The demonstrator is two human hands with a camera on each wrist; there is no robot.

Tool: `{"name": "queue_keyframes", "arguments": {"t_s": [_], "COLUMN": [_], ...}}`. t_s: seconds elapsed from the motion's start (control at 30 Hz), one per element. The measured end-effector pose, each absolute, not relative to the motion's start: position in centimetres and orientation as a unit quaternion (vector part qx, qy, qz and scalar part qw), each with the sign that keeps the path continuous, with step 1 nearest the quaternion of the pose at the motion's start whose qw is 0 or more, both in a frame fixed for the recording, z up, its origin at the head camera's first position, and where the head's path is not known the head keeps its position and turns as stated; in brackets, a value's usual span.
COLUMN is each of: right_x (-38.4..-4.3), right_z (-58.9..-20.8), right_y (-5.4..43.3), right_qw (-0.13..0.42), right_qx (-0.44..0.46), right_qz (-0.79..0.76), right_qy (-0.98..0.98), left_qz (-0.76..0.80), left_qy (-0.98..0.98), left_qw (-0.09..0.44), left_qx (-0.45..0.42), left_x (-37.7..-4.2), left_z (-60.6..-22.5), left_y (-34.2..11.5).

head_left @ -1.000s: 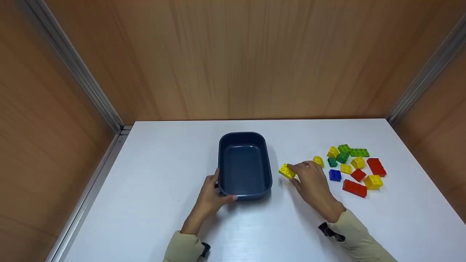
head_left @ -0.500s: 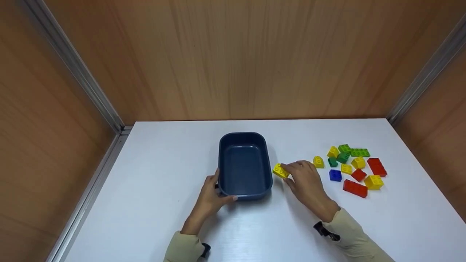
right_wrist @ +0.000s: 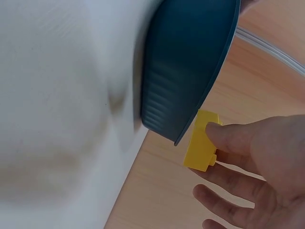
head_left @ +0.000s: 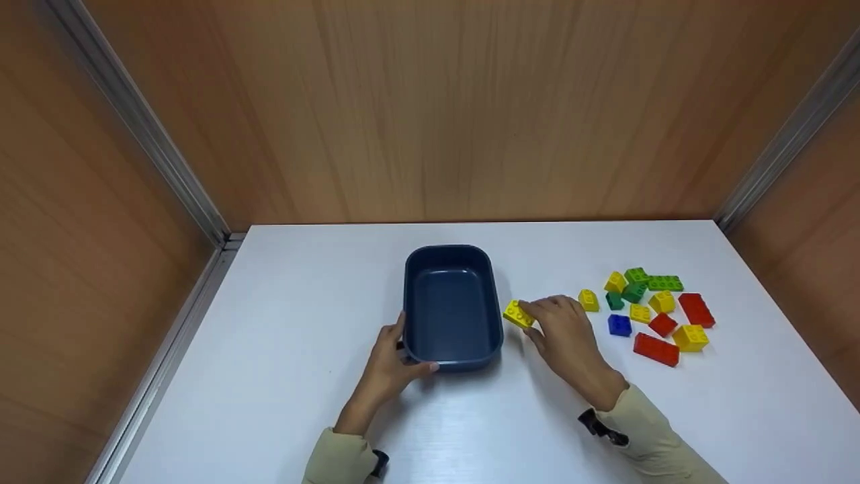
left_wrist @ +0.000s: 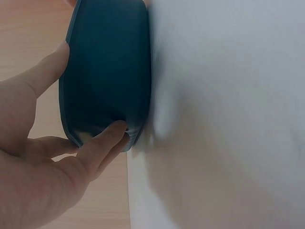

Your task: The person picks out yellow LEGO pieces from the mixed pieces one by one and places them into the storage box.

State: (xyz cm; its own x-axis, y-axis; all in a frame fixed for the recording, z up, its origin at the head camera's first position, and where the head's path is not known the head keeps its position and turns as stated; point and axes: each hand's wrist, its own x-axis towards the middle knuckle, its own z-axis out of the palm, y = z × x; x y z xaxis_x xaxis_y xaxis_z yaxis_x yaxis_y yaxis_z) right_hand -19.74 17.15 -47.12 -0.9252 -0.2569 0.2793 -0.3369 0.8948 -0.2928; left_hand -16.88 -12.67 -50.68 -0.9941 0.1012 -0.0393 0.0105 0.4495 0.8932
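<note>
- Head view: the right hand's (head_left: 568, 344) fingers pinch a yellow toy brick (head_left: 518, 314) at 3 o'clock of the navy bin (head_left: 453, 316), just beside its rim; whether they touch, I cannot tell;
- The left hand's (head_left: 388, 363) fingers grip the bin between 7 and 8 o'clock; a firm hold there should stop it sliding on the desk (head_left: 282, 376);
- A light pinch should suffice; raising the brick above the rim before any move toward 9 o'clock would avoid a knock.
</note>
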Motion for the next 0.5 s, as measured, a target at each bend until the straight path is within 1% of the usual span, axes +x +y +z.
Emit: {"name": "queue_keyframes", "arguments": {"t_s": [0.5], "right_x": [-19.8], "right_z": [-47.1], "right_y": [16.1], "right_qw": [0.130], "right_qx": [0.172], "right_qz": [0.172], "right_qy": [-0.961], "left_qz": [0.529], "left_qy": [0.847], "left_qw": [0.046], "left_qx": [0.028], "left_x": [-16.9], "left_z": [-51.0], "left_y": [-12.7]}}
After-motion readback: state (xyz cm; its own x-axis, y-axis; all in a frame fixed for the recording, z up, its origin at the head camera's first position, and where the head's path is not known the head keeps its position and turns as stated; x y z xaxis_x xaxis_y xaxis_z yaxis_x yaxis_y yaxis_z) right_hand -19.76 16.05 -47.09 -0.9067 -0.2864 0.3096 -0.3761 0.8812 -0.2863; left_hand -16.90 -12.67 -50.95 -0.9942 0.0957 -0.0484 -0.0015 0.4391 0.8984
